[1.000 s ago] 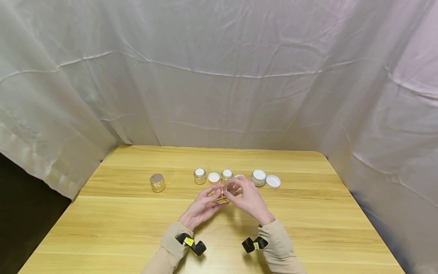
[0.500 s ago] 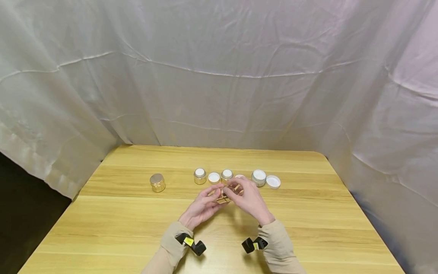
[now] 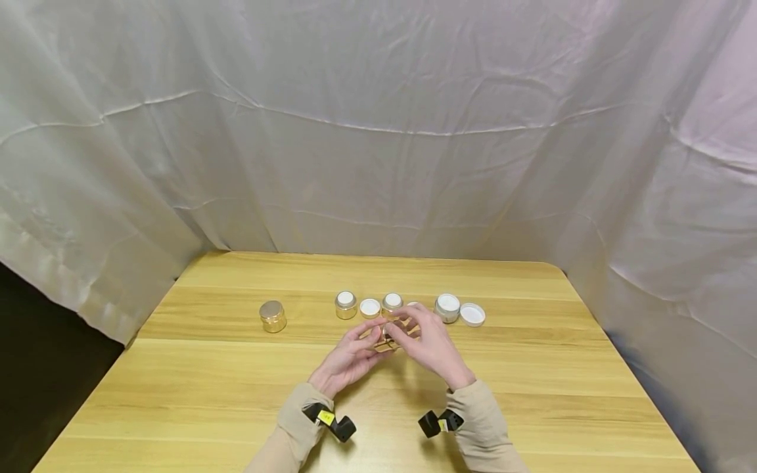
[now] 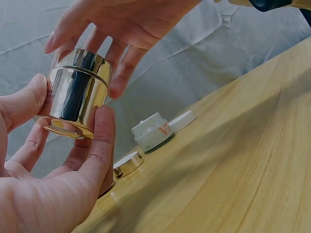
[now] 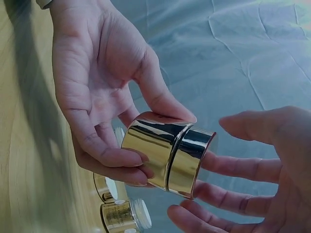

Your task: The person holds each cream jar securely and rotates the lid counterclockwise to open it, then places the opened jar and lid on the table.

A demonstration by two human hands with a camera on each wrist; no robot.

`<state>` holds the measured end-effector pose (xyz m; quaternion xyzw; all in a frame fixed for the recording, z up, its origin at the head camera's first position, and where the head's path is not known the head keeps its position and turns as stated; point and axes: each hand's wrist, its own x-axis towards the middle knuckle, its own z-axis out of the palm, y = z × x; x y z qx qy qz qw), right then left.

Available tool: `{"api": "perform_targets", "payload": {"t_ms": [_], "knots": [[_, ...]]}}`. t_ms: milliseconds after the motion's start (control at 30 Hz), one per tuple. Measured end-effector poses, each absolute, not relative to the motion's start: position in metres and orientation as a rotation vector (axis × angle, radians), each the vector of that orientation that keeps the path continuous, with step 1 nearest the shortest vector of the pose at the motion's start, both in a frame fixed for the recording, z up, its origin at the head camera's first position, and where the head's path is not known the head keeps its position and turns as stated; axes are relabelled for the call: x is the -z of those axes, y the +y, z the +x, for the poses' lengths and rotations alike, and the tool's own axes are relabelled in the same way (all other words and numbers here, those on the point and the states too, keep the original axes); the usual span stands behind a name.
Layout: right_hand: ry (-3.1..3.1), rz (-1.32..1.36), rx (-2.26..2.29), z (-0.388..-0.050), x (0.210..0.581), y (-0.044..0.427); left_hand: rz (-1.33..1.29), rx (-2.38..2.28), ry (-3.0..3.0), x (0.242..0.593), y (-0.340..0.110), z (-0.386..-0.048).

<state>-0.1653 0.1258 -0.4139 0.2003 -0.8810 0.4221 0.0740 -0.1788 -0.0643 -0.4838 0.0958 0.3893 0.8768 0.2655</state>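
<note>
My left hand [image 3: 350, 359] holds a shiny gold jar [image 5: 150, 148] tilted above the table, thumb on one side and fingers on the other. The jar's gold lid [image 5: 193, 155] sits on it, with a thin seam between lid and body. Around the lid end hovers my right hand [image 3: 434, 345], its fingers loosely spread. In the right wrist view, the right thumb [image 5: 243, 124] stands a little off the lid while fingertips lie close behind it; whether they touch is unclear. The jar is mostly hidden by the hands in the head view.
A closed gold jar [image 3: 273, 316] stands to the left. Behind the hands are two gold jars [image 3: 345, 306] without lids, an upturned lid [image 3: 370, 308], a second lid partly hidden by the right hand, a pale open jar [image 3: 447, 309] and its white lid [image 3: 472, 315].
Both hands stay in nearly the same place with the gold jar. The right thumb and fingers have shifted slightly around the lid.
</note>
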Motion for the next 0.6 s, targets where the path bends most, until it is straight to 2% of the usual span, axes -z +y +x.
{"api": "perform_targets", "payload": {"t_ms": [167, 467, 600], "knots": [[-2.647, 0.579, -1.236, -0.1663, 0.4150, 0.1249, 0.257, -2.363, 1.058, 0.4827, -0.0647, -0.1785], [-2.620, 0.740, -1.306, -0.1663, 0.4156, 0.1275, 0.250, -2.360, 1.081, 0.4837, -0.0652, -0.1792], [-2.640, 0.709, -1.331, -0.1658, 0.4143, 0.1266, 0.248, -2.361, 1.070, 0.4836, -0.0657, -0.1793]]}}
